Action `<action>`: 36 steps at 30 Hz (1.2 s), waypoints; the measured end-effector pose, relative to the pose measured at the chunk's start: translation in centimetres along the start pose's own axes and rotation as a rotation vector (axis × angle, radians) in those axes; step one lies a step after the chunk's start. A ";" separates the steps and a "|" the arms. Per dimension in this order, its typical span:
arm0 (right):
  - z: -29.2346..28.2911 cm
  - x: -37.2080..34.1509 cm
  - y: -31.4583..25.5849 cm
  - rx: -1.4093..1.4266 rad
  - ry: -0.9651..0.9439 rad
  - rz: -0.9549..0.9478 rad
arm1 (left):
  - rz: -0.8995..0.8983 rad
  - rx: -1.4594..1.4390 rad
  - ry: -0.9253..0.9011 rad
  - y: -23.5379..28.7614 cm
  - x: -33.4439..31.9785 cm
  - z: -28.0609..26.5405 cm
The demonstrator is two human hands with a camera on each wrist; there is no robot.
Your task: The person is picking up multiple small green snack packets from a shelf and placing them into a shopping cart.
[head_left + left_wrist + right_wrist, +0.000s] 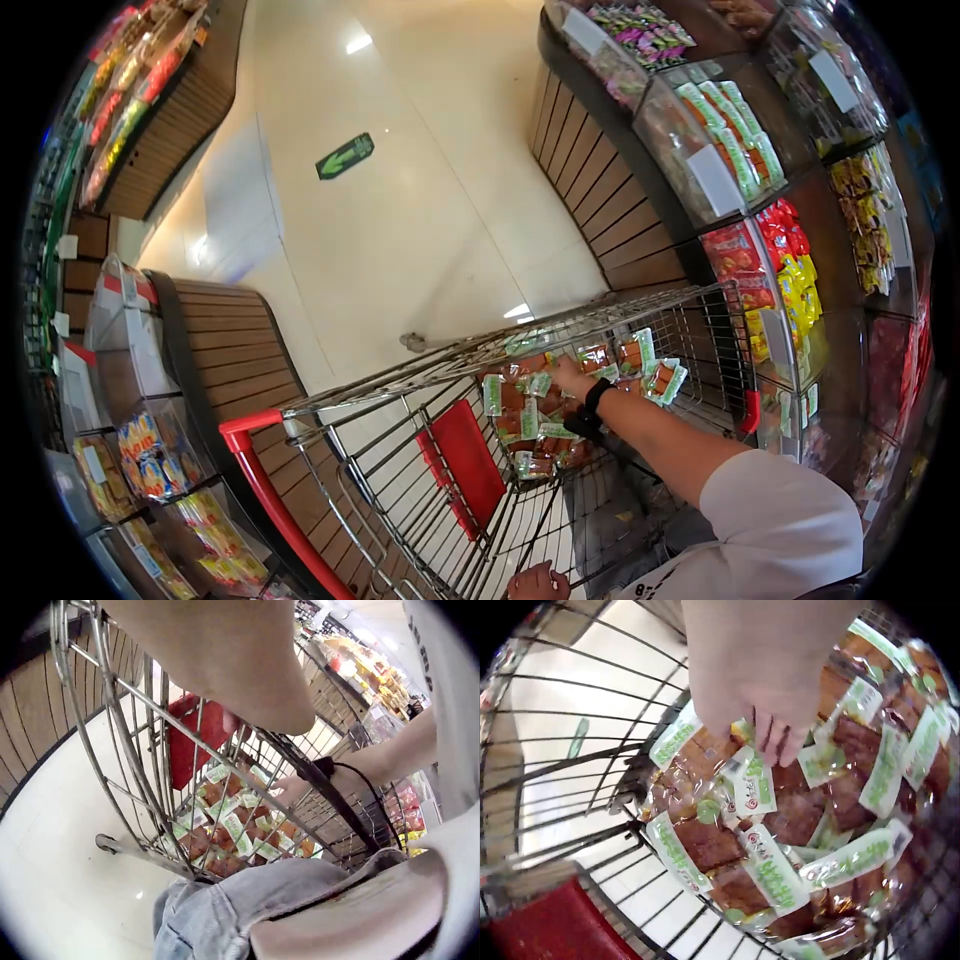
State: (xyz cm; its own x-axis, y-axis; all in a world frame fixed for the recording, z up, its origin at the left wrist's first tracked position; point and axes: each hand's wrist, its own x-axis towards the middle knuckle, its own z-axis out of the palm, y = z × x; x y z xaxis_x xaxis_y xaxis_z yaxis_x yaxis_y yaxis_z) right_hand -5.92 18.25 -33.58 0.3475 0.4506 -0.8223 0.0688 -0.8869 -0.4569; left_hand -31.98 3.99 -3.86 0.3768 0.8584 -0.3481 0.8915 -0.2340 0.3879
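Observation:
The shopping cart (pixel 400 385) of metal wire holds a heap of clear plastic packets (pixel 776 881) with brown food blocks and white-and-green labels. My right hand (pixel 761 690) reaches down into the cart, a dark band at its wrist, its fingertips on a packet in the heap. Seen in the left wrist view, the fingers of that right hand (pixel 294 790) are extended over the packets. At the bottom of the head view, my left hand (pixel 538 582) is curled over the near side rim of the cart; its underside is mostly hidden.
A red handle bar (pixel 285 520) and red panel (pixel 470 468) belong to the cart. Shelves with clear bins of packaged snacks (pixel 735 135) line the right; more snack bins (pixel 155 455) stand left. A green arrow sign (pixel 344 157) marks the pale floor ahead.

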 end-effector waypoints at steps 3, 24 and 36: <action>0.5 1.8 0.6 0.553 -0.048 0.163 | -0.046 -0.100 -0.046 0.2 1.0 -0.8; -16.1 -28.3 -3.4 0.835 -0.451 -0.442 | 0.063 -0.353 0.237 1.6 0.6 0.9; -30.0 -53.0 14.0 0.723 -0.175 -0.851 | 0.756 -0.563 -0.492 33.1 -0.7 -6.9</action>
State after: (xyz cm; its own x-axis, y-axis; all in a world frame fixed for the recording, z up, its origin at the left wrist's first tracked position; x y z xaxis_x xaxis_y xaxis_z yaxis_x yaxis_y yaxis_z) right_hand 4.68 -21.06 13.76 0.3065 0.9383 -0.1599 -0.3563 -0.0427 -0.9334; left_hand -4.50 -1.24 15.07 0.9567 0.2696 -0.1095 0.1857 -0.2761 0.9430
